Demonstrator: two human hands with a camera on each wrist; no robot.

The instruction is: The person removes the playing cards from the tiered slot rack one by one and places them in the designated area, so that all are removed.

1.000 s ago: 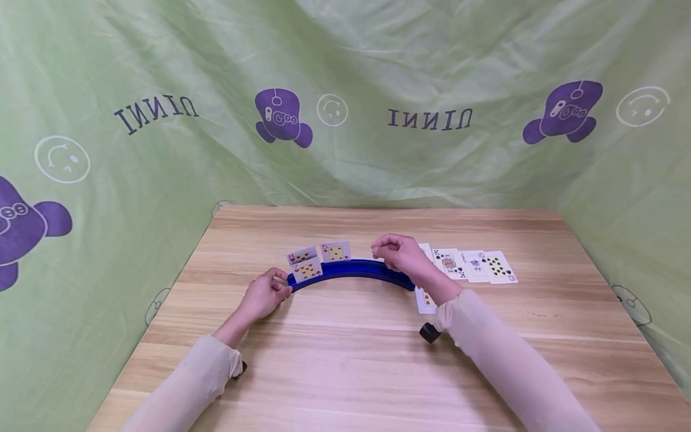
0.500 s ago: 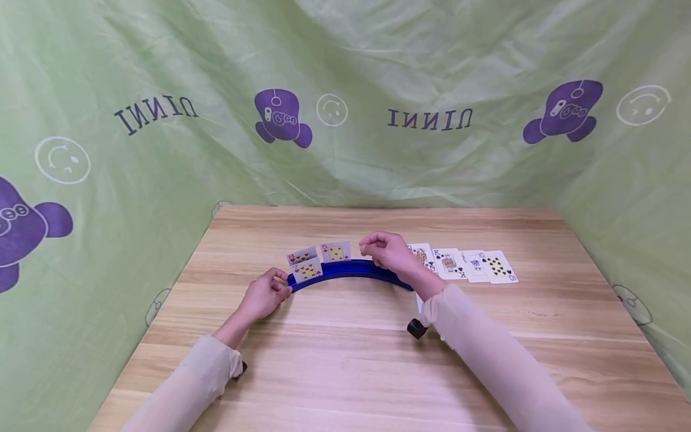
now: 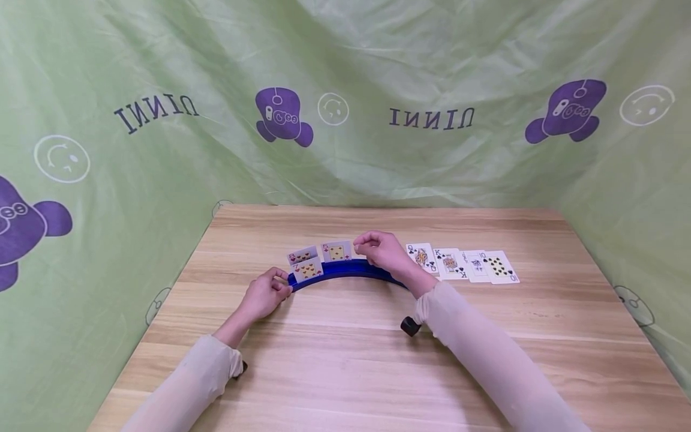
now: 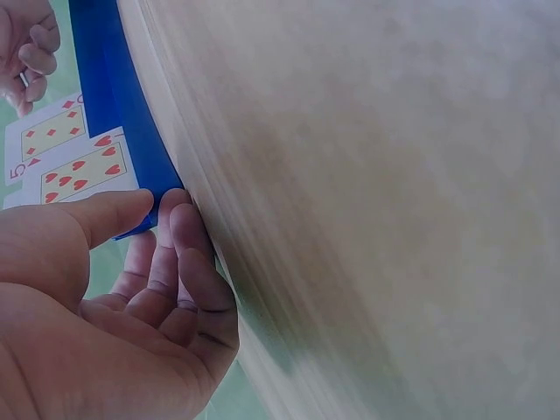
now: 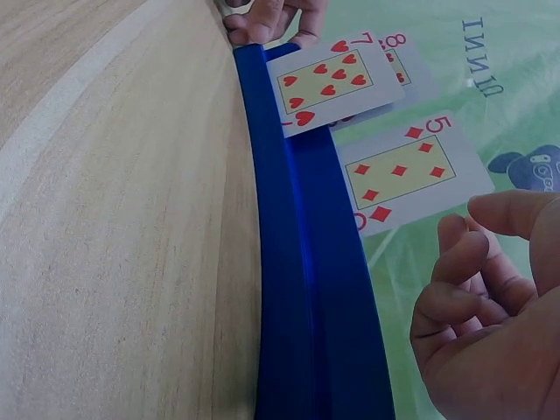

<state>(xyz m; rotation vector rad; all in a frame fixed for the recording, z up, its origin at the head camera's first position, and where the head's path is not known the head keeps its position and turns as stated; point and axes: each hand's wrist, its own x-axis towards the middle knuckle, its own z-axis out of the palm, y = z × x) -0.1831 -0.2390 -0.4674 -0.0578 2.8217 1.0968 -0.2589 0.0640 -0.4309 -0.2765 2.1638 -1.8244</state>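
A curved blue card holder (image 3: pixel 345 270) stands on the wooden table. My left hand (image 3: pixel 264 294) pinches its left end between thumb and fingers, as the left wrist view also shows. A seven of hearts (image 5: pixel 328 83) stands in its front slot, with a red eight (image 3: pixel 301 255) behind. To their right, a five of diamonds (image 5: pixel 402 175) is propped in the rear slot. My right hand (image 3: pixel 385 252) hovers over the holder beside the five, fingers loosely curled. In the right wrist view its thumb and index tips are near the card's edge, with nothing seen between them.
Right of the holder lie a queen (image 3: pixel 421 258), a king (image 3: pixel 450 264), a partly covered card (image 3: pixel 476 264) and a black ten (image 3: pixel 499 267), overlapping in a row. The right forearm crosses the holder's right end. A green printed cloth (image 3: pixel 345 168) hangs behind and beside the table.
My right hand has moved left along the holder toward the five of diamonds, uncovering the queen. Its forearm now hides the card near the holder's right end. The left hand has stayed put.
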